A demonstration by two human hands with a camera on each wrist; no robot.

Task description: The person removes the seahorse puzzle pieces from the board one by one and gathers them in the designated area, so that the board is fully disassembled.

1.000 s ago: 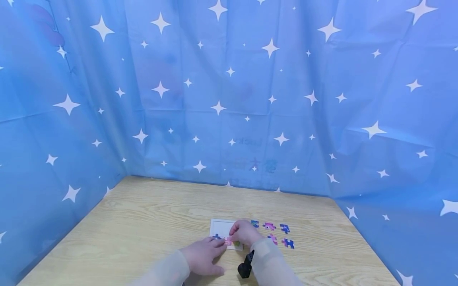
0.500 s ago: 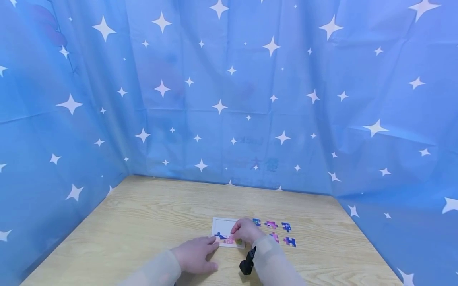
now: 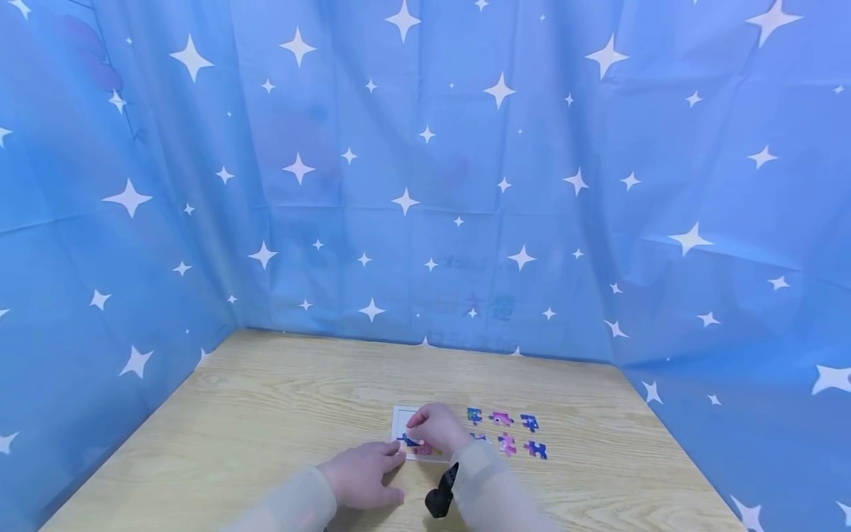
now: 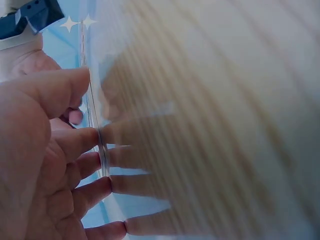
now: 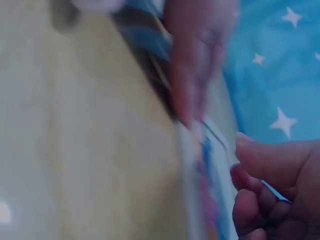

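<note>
A white puzzle tray [image 3: 399,423] lies on the table, with a dark blue puzzle piece [image 3: 408,440] and a pink piece [image 3: 424,448] in its near part. My left hand [image 3: 364,474] rests at the tray's near left corner, fingers relaxed; in the left wrist view its fingertips touch the table surface. Over the tray is my right hand [image 3: 440,431], covering its right side. The right wrist view shows that hand's thumb and curled fingers [image 5: 246,206] beside the tray's coloured strip, with nothing visible between them.
Several loose blue and pink puzzle pieces [image 3: 507,444] lie in two rows right of the tray. A black wrist camera [image 3: 439,499] sits under the right wrist. Behind the wooden table [image 3: 292,384] hangs a blue curtain [image 3: 425,170] with white stars.
The right hand has shifted left across the tray, uncovering a loose piece on the right. The left hand has drawn back slightly to the left from the pieces in the tray.
</note>
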